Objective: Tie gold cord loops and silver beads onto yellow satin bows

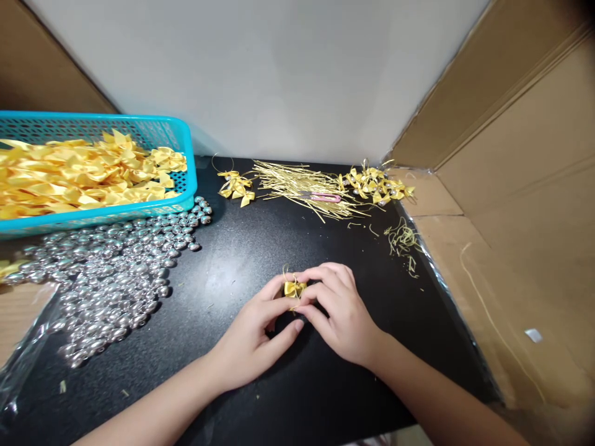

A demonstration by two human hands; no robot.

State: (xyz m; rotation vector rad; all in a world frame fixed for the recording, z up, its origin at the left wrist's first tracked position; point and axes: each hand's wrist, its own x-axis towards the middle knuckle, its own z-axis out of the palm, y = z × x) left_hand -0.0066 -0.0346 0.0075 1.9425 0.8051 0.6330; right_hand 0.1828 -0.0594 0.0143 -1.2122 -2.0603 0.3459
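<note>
Between my two hands, above the black tabletop [251, 241], is a small yellow ribbon bow [294, 288] with thin gold cord around it. My left hand [258, 328] grips the bow from its left side, fingers bent around it. From the right, the fingertips of my right hand [337, 313] close on the bow's right edge and its cord. A loose cord end sticks up above the bow. My fingers hide part of the bow, and whether a bead is on it I cannot tell.
A turquoise basket [190, 155] full of yellow bows stands at left. Silver beads [116, 282] spread before it. Gold cords [297, 186], pink-handled snips [325, 197], a few bows [236, 188] and beaded bows [379, 184] lie at the back; cord scraps [402, 237] lie right, beside cardboard [520, 186].
</note>
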